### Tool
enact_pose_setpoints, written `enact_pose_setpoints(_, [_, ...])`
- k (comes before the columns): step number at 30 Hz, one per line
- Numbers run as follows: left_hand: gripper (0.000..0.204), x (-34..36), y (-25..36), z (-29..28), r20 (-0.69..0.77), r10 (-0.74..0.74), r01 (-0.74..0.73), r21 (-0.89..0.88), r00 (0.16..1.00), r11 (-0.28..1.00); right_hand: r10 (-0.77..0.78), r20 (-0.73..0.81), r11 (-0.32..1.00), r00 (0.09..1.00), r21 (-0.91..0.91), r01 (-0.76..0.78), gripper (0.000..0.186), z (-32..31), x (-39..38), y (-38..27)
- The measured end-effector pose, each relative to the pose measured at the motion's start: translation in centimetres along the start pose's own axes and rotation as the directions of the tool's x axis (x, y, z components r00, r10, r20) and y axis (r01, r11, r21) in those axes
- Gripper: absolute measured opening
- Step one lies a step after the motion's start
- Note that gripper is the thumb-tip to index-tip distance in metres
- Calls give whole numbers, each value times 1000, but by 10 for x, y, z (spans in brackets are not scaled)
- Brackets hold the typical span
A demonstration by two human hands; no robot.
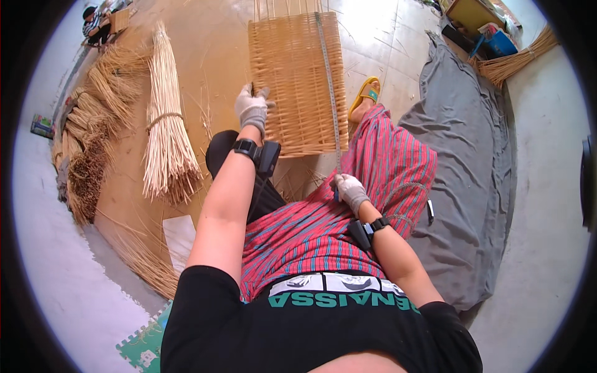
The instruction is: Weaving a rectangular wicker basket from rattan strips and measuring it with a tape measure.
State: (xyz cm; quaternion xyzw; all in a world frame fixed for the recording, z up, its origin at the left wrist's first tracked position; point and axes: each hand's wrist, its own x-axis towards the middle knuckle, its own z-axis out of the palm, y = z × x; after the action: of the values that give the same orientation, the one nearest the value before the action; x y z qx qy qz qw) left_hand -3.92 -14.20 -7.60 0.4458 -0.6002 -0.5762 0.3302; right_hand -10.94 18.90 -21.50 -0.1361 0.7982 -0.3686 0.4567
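A woven wicker panel (292,87) stands up in front of me, with loose stakes sticking out of its far edge. My left hand (252,107), in a pale work glove, grips the panel's left edge. Along the right side of the weave runs a tape measure's blade (329,74), pulled out from the far edge past the near edge. My right hand (351,190), also gloved, is closed around the tape measure at the near end of the blade. The fingers mostly hide its case; only a bit of blue shows.
A tied bundle of pale canes (166,118) lies to the left, beside heaped brown bundles (93,133). Grey cloth (457,168) covers the right side, with a marker-like object (430,212) on it. Striped red cloth (311,236) drapes my lap. Another person (96,28) sits far left.
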Motion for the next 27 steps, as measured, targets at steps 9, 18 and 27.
enact_pose_setpoints(9, [56, -45, -34, -4, -14, 65, -66, -66, 998, 996, -369, 39, 785, 928, 547, 289, 42, 4, -53, -57])
enact_pose_setpoints(18, [58, -134, -28, -47, -65, -200, 208, 160, 978, 965, -492, -222, 618, 842, 592, 517, 38, -19, -53, -137])
enact_pose_setpoints(27, [73, -171, -10, 29, 185, 202, -229, 143, 962, 963, -301, -362, 806, 882, 397, 438, 21, -71, 33, -39])
